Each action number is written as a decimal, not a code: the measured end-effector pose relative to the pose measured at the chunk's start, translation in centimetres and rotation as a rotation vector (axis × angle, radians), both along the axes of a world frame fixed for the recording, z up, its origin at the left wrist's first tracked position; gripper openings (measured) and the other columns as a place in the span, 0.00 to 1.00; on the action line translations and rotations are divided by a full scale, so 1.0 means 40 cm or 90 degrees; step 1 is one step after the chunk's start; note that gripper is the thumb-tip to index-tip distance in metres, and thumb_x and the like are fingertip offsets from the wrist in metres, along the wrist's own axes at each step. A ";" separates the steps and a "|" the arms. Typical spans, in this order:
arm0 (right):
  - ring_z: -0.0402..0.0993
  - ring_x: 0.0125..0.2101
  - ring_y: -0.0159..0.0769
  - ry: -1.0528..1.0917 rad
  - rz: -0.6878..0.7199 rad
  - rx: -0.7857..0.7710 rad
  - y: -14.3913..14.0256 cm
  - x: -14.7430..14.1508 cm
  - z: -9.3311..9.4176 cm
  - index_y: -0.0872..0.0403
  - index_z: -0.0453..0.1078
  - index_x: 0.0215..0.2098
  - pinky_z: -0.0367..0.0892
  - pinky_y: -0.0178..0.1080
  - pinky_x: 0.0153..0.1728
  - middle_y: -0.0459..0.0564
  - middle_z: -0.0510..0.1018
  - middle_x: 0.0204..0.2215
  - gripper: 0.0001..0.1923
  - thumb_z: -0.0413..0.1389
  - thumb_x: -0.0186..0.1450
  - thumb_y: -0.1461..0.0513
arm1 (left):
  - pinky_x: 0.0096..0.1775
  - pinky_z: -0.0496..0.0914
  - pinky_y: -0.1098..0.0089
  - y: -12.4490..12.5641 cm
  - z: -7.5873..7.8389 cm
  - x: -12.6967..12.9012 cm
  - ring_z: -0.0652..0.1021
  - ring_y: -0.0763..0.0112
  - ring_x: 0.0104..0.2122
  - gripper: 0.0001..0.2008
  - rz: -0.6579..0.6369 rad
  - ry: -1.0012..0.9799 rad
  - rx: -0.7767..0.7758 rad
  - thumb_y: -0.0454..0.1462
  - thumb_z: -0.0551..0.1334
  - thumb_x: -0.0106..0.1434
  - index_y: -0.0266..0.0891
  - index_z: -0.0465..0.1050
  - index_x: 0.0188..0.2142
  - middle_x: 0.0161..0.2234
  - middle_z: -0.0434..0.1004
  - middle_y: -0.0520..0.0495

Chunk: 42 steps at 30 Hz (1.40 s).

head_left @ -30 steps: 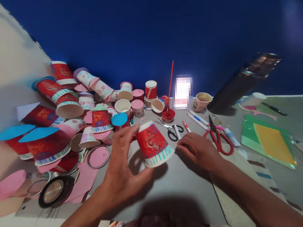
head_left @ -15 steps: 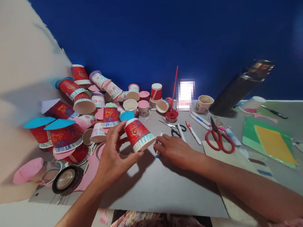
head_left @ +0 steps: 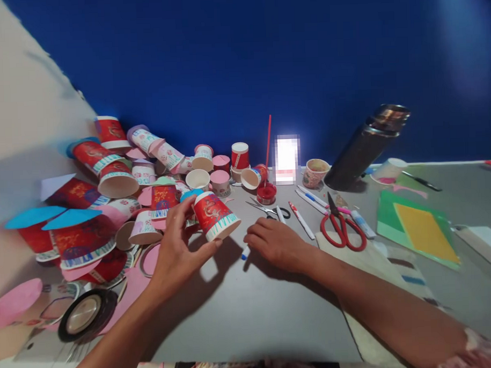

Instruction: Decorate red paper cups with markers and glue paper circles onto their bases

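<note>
Your left hand (head_left: 179,245) holds the red paper cup with a gold dragon print and a band of teal strokes near its white rim (head_left: 213,215), a little left of the frame's centre and just above the grey desk (head_left: 250,307). The cup is tipped on its side, closed base toward the upper left and open mouth toward the lower right. Your fingers (head_left: 185,207) curl over the base end and your thumb presses the wall near the rim, so the hand is clamped on the cup. Judged from its look, this thin paper cup is very light and stiff only at the rolled rim and the base; the wall between will dent if you squeeze. Hold it as you do now, base and rim, with light pressure. The paper should not be slippery, but any fresh ink on the teal band could smear, so keep your thumb off those strokes. Your right hand (head_left: 274,242) lies palm down on the desk just right of the cup, fingers together over a white marker with a blue tip (head_left: 245,252) whose end pokes out at the left; whether it grips the marker or only covers it, I cannot tell. Toward the upper left of the frame sits a heap of decorated red and pink paper cups (head_left: 120,177); red-handled scissors (head_left: 341,229) lie to the right.
</note>
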State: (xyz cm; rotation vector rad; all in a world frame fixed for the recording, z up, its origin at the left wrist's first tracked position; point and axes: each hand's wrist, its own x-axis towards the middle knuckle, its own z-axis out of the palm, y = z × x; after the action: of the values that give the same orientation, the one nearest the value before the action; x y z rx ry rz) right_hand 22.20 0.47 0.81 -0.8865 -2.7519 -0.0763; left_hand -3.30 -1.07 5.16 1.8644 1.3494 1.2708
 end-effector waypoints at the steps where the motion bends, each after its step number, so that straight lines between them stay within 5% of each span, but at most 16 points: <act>1: 0.72 0.42 0.45 0.060 -0.002 0.013 0.001 0.014 0.005 0.57 0.75 0.48 0.69 0.46 0.41 0.60 0.81 0.44 0.15 0.46 0.75 0.68 | 0.56 0.78 0.49 0.005 0.001 0.007 0.75 0.49 0.60 0.41 -0.001 -0.005 -0.012 0.42 0.73 0.57 0.48 0.61 0.67 0.65 0.66 0.38; 4: 0.75 0.44 0.45 0.309 -0.072 0.027 0.008 0.056 0.033 0.53 0.74 0.46 0.72 0.46 0.44 0.58 0.80 0.44 0.10 0.52 0.72 0.64 | 0.59 0.75 0.48 0.020 -0.004 0.030 0.74 0.50 0.62 0.42 -0.014 -0.014 -0.048 0.40 0.71 0.57 0.49 0.58 0.69 0.66 0.64 0.39; 7: 0.76 0.34 0.39 0.539 -0.189 0.022 0.006 0.071 0.070 0.50 0.70 0.33 0.72 0.42 0.38 0.49 0.77 0.31 0.08 0.55 0.72 0.61 | 0.60 0.74 0.48 0.025 -0.021 0.051 0.71 0.50 0.64 0.43 -0.044 0.004 -0.050 0.37 0.71 0.57 0.49 0.56 0.69 0.67 0.61 0.39; 12: 0.72 0.19 0.31 0.709 -0.178 -0.163 -0.035 0.053 0.096 0.50 0.74 0.36 0.68 0.34 0.22 0.41 0.75 0.21 0.10 0.55 0.75 0.58 | 0.59 0.74 0.48 0.008 -0.057 0.067 0.71 0.48 0.63 0.39 -0.068 0.067 -0.017 0.37 0.70 0.58 0.47 0.58 0.67 0.63 0.64 0.38; 16: 0.75 0.20 0.30 0.640 -0.154 -0.177 -0.071 0.048 0.085 0.48 0.78 0.42 0.70 0.33 0.22 0.42 0.81 0.26 0.03 0.61 0.72 0.61 | 0.60 0.72 0.47 -0.001 -0.070 0.066 0.71 0.49 0.62 0.39 -0.102 0.114 -0.002 0.37 0.70 0.58 0.46 0.57 0.66 0.61 0.64 0.38; 23: 0.81 0.28 0.36 0.526 -0.067 -0.100 -0.084 0.049 0.085 0.47 0.77 0.42 0.74 0.36 0.29 0.46 0.83 0.31 0.07 0.62 0.69 0.66 | 0.62 0.69 0.46 0.004 -0.074 0.063 0.71 0.50 0.60 0.41 -0.113 0.133 0.016 0.39 0.73 0.56 0.48 0.57 0.65 0.58 0.64 0.40; 42: 0.75 0.21 0.29 0.539 -0.098 -0.072 -0.077 0.055 0.094 0.50 0.75 0.39 0.68 0.32 0.22 0.43 0.80 0.28 0.06 0.61 0.69 0.68 | 0.59 0.74 0.48 0.005 -0.086 0.063 0.72 0.51 0.60 0.43 -0.108 0.100 0.042 0.37 0.75 0.56 0.50 0.56 0.65 0.60 0.65 0.40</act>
State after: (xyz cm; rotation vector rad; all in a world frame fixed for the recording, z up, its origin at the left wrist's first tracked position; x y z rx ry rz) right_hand 24.39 -2.59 4.58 -0.8864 -1.9129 0.3489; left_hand -0.77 -0.86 1.73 2.1140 1.2086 1.1142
